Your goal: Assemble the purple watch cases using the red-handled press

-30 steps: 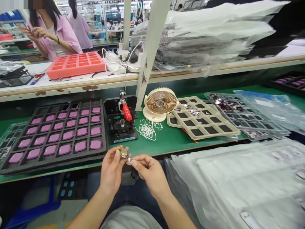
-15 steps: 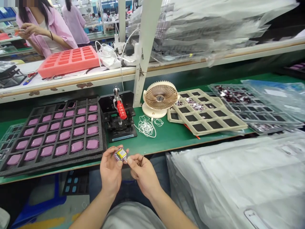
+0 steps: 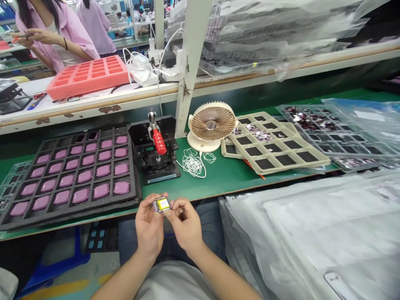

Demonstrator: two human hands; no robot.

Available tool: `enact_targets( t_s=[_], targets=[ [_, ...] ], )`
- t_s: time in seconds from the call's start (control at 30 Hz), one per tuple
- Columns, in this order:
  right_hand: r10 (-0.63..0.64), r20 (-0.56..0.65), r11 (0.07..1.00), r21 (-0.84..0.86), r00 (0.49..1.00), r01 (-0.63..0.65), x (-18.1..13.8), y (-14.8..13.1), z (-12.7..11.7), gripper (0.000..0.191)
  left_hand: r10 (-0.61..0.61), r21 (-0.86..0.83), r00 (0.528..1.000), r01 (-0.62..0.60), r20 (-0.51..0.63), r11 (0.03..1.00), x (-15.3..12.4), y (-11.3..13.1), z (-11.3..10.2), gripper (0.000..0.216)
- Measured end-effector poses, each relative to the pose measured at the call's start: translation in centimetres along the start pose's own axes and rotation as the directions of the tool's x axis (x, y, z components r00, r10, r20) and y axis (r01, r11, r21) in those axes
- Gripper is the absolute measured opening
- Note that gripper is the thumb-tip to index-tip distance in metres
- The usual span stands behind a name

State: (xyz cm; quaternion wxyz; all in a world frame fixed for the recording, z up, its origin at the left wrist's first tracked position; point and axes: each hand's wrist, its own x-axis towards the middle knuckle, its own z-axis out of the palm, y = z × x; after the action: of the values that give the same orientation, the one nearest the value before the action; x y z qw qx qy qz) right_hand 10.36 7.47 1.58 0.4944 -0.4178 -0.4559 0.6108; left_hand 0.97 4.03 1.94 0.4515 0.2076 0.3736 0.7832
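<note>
Both my hands meet just below the green bench's front edge. My left hand (image 3: pixel 149 227) pinches a small square part (image 3: pixel 161 204) with a yellow face and a silvery rim. My right hand (image 3: pixel 185 223) is closed on the same part's right side, thumb and forefinger pressed against it. Straight ahead on the bench stands a black press jig (image 3: pixel 156 156) with a red lever handle (image 3: pixel 159 141). Left of it lies a black foam tray (image 3: pixel 46 210) with several purple parts (image 3: pixel 101 191) in its pockets.
A small beige fan (image 3: pixel 212 124) and a coil of white cord (image 3: pixel 192 164) sit right of the jig. Beige grid trays (image 3: pixel 281 156) and clear trays (image 3: pixel 334 137) lie further right. Plastic bags (image 3: pixel 312 233) pile at my right. A person in pink (image 3: pixel 59 33) stands behind a red tray (image 3: pixel 89 75).
My hands have drawn closer together and slightly lower. The small part has turned its yellow face upward, and my right fingers now grip its side.
</note>
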Motion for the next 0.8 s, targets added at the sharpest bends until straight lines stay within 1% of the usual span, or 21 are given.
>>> enact_targets(
  t_s=[0.07,0.13,0.2,0.23,0.27,0.3,0.33,0.37,0.4,0.43,0.47,0.5,0.53,0.57,0.6,0.63,0.7,0.8],
  targets=[
    [-0.032,-0.037,0.998,-0.062,0.999,0.029,-1.0,-0.3,-0.1,0.041,-0.081,-0.002,0.997,0.081,-0.017,0.997,-0.4,0.4,0.2,0.035],
    [-0.034,-0.051,0.984,-0.178,0.998,0.024,-2.6,-1.6,-0.9,0.038,-0.216,0.0,0.976,0.216,-0.025,0.976,-0.8,1.1,0.6,0.038],
    [0.004,-0.014,0.933,-0.36,1.0,-0.009,-4.4,-3.9,-2.9,0.031,-0.38,0.021,0.924,0.381,-0.043,0.924,-0.9,1.8,1.0,0.041],
    [0.033,0.008,0.885,-0.464,0.999,-0.026,-5.3,-5.3,-4.3,0.026,-0.454,0.046,0.889,0.457,-0.066,0.888,-0.8,1.9,1.1,0.042],
    [0.057,0.01,0.823,-0.566,0.998,-0.041,-6.1,-7.0,-6.1,0.021,-0.508,0.076,0.857,0.515,-0.09,0.854,-0.6,1.9,1.0,0.041],
    [0.064,-0.021,0.751,-0.658,0.998,-0.062,-6.8,-8.7,-8.3,0.016,-0.54,0.105,0.835,0.549,-0.104,0.829,-0.3,1.8,0.9,0.042],
    [0.045,-0.093,0.669,-0.737,0.995,-0.099,-7.5,-10.6,-10.8,0.014,-0.568,0.132,0.816,0.578,-0.108,0.806,0.0,1.5,0.8,0.045],
    [0.002,-0.195,0.576,-0.802,0.981,-0.161,-8.1,-12.5,-13.5,0.014,-0.592,0.16,0.799,0.601,-0.105,0.783,0.3,1.1,0.5,0.049],
    [-0.064,-0.315,0.47,-0.846,0.947,-0.25,-8.7,-14.3,-16.3,0.015,-0.615,0.188,0.783,0.621,-0.096,0.761,0.4,0.7,0.2,0.053],
    [-0.139,-0.438,0.35,-0.861,0.888,-0.37,-9.2,-16.0,-19.0,0.016,-0.639,0.215,0.765,0.64,-0.085,0.738,0.4,0.3,-0.2,0.056],
    [-0.178,-0.529,0.219,-0.844,0.83,-0.49,-9.7,-17.3,-21.6,0.02,-0.661,0.239,0.747,0.657,-0.073,0.715,0.4,0.0,-0.6,0.058],
    [-0.169,-0.587,0.098,-0.81,0.792,-0.579,-10.0,-18.3,-23.8,0.022,-0.678,0.257,0.733,0.668,-0.061,0.699,0.2,-0.3,-0.9,0.058],
    [-0.126,-0.624,0.006,-0.778,0.771,-0.628,-10.3,-18.8,-25.6,0.025,-0.689,0.268,0.723,0.674,-0.048,0.689,0.0,-0.5,-1.2,0.057],
    [-0.061,-0.637,-0.058,-0.767,0.769,-0.64,-10.5,-19.0,-26.9,0.027,-0.698,0.273,0.716,0.679,-0.036,0.682,-0.2,-0.7,-1.3,0.055],
    [0.009,-0.629,-0.09,-0.775,0.777,-0.626,-10.7,-18.9,-27.7,0.027,-0.708,0.277,0.706,0.685,-0.027,0.673,-0.5,-0.8,-1.4,0.054],
    [0.071,-0.607,-0.101,-0.794,0.792,-0.599,-10.9,-18.5,-28.1,0.026,-0.717,0.283,0.697,0.692,-0.021,0.664,-0.8,-0.8,-1.3,0.053],
    [0.14,-0.559,-0.109,-0.829,0.817,-0.549,-11.3,-17.3,-28.1,0.023,-0.739,0.296,0.674,0.708,-0.01,0.642,-1.4,-0.9,-0.7,0.052],
    [0.157,-0.547,-0.131,-0.837,0.822,-0.532,-11.9,-15.7,-27.6,0.025,-0.764,0.302,0.645,0.725,0.018,0.619,-2.2,-0.7,0.3,0.052]
  ],
)
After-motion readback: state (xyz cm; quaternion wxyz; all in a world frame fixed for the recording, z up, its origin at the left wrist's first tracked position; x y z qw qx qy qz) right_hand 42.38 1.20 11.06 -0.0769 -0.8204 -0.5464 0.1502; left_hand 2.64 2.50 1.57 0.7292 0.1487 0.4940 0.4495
